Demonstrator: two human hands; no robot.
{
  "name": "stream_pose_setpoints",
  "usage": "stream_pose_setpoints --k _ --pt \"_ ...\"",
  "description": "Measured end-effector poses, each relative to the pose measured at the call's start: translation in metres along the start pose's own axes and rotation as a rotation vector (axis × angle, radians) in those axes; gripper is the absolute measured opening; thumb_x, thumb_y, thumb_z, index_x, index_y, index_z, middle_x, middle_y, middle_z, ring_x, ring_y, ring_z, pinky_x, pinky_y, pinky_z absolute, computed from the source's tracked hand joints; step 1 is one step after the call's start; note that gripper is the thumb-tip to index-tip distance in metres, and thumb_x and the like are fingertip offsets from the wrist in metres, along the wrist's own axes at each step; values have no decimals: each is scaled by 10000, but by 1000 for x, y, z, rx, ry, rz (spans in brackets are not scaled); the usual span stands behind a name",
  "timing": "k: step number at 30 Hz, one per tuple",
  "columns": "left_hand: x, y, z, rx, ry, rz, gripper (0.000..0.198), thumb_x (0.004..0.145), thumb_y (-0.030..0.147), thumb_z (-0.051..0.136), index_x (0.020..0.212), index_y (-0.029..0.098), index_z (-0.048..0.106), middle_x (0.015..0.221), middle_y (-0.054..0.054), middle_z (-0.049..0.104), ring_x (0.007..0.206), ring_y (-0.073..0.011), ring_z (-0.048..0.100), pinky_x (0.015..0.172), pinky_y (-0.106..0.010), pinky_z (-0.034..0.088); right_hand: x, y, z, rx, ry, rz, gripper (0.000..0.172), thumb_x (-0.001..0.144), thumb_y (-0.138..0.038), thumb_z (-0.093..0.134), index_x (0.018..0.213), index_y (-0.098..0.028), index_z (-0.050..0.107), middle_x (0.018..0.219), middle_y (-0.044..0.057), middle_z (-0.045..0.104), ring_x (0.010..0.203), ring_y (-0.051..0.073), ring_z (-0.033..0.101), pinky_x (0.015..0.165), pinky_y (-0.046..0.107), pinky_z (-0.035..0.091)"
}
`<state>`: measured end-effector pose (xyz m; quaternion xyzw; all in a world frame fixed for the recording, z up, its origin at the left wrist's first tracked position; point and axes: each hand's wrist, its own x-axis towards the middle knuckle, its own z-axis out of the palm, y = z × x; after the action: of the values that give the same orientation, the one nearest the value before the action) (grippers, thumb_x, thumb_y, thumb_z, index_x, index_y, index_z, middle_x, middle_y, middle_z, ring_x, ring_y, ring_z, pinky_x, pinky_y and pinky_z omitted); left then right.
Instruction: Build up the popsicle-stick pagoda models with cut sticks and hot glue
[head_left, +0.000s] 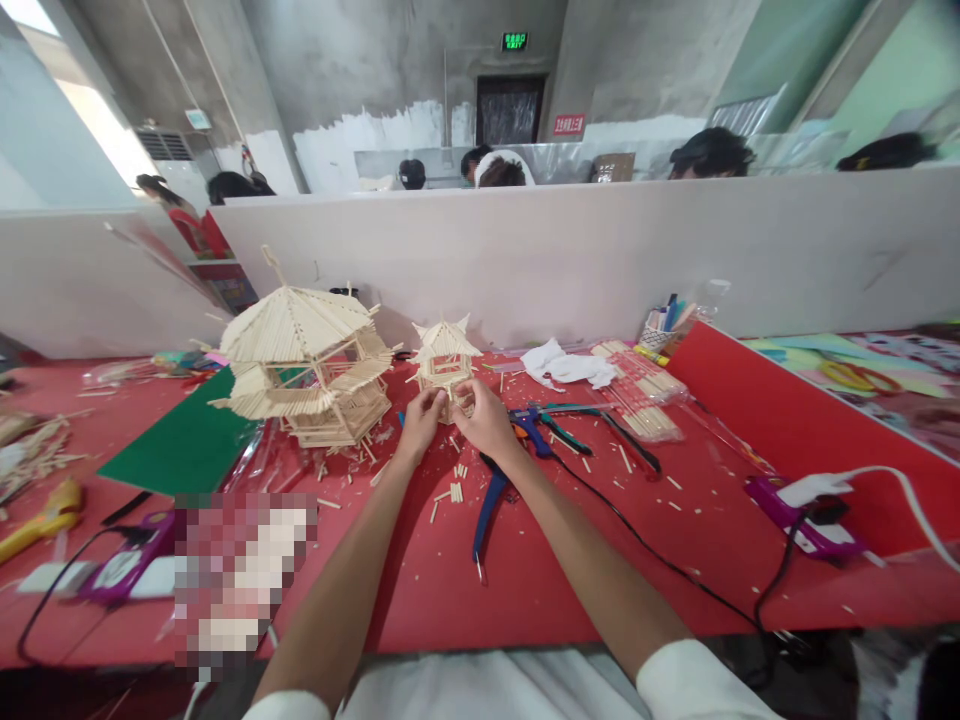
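Note:
A small pavilion model (446, 345) made of pale wooden sticks stands upright in front of me. My left hand (422, 425) is closed in a pinch at its lower front; whatever lies between those fingertips is too small to make out. From the right, my right hand (486, 422) has its fingers closed on the model's lower side, partly covering it. Short cut sticks (457, 491) lie on the red tabletop (442, 600) between my forearms. Just right of my right hand are a blue glue gun (531, 432) with a black cord and teal-handled pliers (566, 434).
A larger stick pavilion (300, 360) stands to the left, near a green board (184, 440). Bagged sticks (649, 400) and a white cloth (566, 364) lie right. Purple power strips (806, 520) with cables flank me. A white partition (487, 260) runs behind; people sit beyond it.

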<state>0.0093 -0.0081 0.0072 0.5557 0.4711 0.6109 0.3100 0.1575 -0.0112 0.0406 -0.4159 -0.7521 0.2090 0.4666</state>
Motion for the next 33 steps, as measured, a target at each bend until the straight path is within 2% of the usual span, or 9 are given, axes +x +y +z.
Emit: stream_pose_setpoints --k 4,9,13,26,33 --pt "0 -1 1 -1 4 -5 391 838 532 609 900 147 651 829 -36 664 741 -147 583 686 -247 477 -3 -1 0 21 69 -16 205 839 -214 545 1042 -203 567 1050 65 685 876 180 664 836 320 526" --pt "1 -2 3 -7 11 -6 393 837 538 610 900 153 646 822 -31 665 740 -148 587 699 -253 481 -3 -6 -3 9 56 -34 170 892 -320 564 1011 -213 623 1013 56 718 916 201 680 835 313 528" --pt "1 -2 3 -12 17 2 387 833 533 618 897 153 651 816 -26 660 748 -149 589 715 -256 480 -3 -7 -3 -18 51 -49 165 901 -321 571 1002 -223 657 1008 45 736 930 205 691 858 310 519" --pt "3 -5 4 -6 17 11 390 831 535 622 868 148 650 785 -22 651 718 -142 573 691 -251 461 -2 -3 -3 -3 35 3 156 905 -312 593 996 -231 691 987 34 761 910 195 719 849 295 535" --pt "3 -4 6 -34 34 -2 411 796 555 647 847 147 653 798 -25 651 727 -141 567 695 -249 448 -1 -1 -2 32 67 -31 117 884 -277 616 954 -232 699 941 27 767 869 196 728 825 290 549"
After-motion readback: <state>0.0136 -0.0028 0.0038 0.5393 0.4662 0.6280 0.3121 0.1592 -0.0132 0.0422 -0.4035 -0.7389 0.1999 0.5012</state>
